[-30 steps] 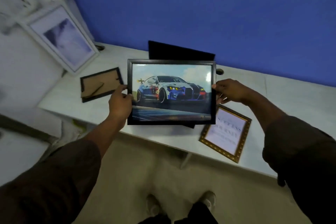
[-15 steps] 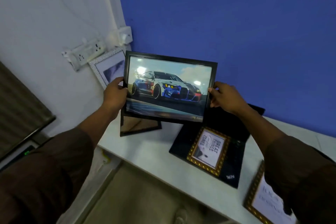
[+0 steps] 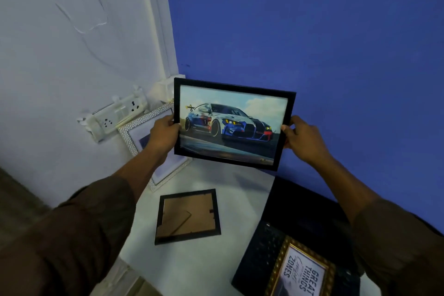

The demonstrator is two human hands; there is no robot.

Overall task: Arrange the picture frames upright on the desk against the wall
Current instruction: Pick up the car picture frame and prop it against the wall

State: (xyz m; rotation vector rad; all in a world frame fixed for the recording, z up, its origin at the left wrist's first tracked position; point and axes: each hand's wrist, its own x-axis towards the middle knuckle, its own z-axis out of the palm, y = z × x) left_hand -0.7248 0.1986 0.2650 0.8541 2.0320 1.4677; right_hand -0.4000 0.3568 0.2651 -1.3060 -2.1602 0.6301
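A black frame with a race car picture [image 3: 231, 124] is held in the air above the white desk [image 3: 206, 262], close to the blue wall. My left hand [image 3: 164, 132] grips its left edge and my right hand [image 3: 301, 137] grips its right edge. A white textured frame [image 3: 153, 151] leans upright against the white side wall, partly hidden by my left arm. A small black frame [image 3: 188, 216] lies face down on the desk. A gold frame with text [image 3: 301, 271] lies on an open black laptop [image 3: 288, 230].
A white socket strip [image 3: 113, 115] is fixed to the side wall just above the white frame. The laptop screen stands near the blue wall at the right. The desk's front edge runs along the lower left, with floor below.
The car frame has been carried from over the desk's front edge up and back toward the corner of the walls. My view turned left and closer to the desk.
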